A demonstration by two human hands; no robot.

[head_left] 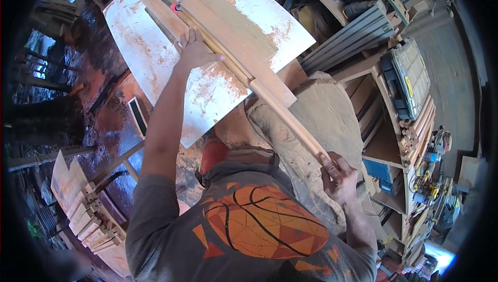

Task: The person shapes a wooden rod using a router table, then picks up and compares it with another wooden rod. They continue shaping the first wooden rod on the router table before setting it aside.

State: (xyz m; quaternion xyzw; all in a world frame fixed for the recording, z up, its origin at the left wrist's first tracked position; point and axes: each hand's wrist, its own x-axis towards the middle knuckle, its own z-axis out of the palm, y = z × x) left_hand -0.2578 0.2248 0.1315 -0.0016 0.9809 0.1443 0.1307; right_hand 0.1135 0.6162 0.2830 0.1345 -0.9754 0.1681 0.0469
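A long thin wooden strip [280, 108] runs diagonally from the upper left to the lower right across a white panel [150, 64] smeared with red-brown dust. My left hand [194, 48] reaches far forward and presses down on a flat wooden block [163, 15] beside the strip, fingers curled on it and the thumb touching the strip. My right hand [337, 175] grips the strip's near end, close to my body. A wider pale board [228, 28] lies along the strip's far side. A small red knob [176, 7] sits at the strip's far end.
A rough grey slab [321, 111] lies under the strip's near half. Shelves [394, 126] on the right hold tool cases, power tools and bundled sticks. Grey metal rails [353, 38] lean at the upper right. Stacked cut wood pieces [83, 204] stand at the lower left on a dusty red floor.
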